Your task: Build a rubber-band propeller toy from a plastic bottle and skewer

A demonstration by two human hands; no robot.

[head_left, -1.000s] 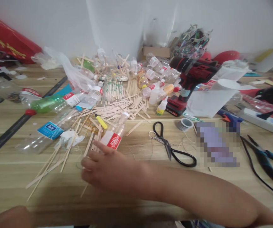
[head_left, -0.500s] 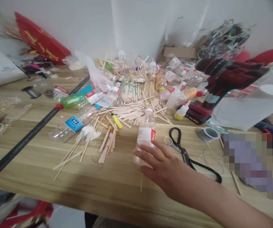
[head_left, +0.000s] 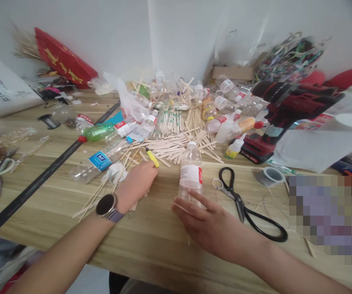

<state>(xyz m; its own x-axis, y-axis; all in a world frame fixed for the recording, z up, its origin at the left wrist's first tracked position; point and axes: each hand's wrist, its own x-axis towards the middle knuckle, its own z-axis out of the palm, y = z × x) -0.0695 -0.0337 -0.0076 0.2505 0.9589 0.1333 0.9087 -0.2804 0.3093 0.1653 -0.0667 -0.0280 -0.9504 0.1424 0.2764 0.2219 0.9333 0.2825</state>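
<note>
Near front of wooden table (head_left: 163, 249), capped clear bottle (head_left: 190, 173) with right hand (head_left: 202, 222) at its lower end, fingers spread; can't tell if clamped. Left hand (head_left: 140, 177) back-up just beside yellow-handled tool (head_left: 153, 158), grip hidden. Beyond: green bottle (head_left: 100, 131), dropper bottle (head_left: 235, 147), contents unclear.

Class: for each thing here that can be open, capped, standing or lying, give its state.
Right hand: fingers on the clear bottle
Clear bottle: white cap on
Left hand: grip hidden
Black scissors: open
Green bottle: capped, lying
Blue-label bottle: capped, lying
Drill: standing on its base
Nozzle bottle: standing
Rear bottles: jumbled, not all clear enough to tell
</note>
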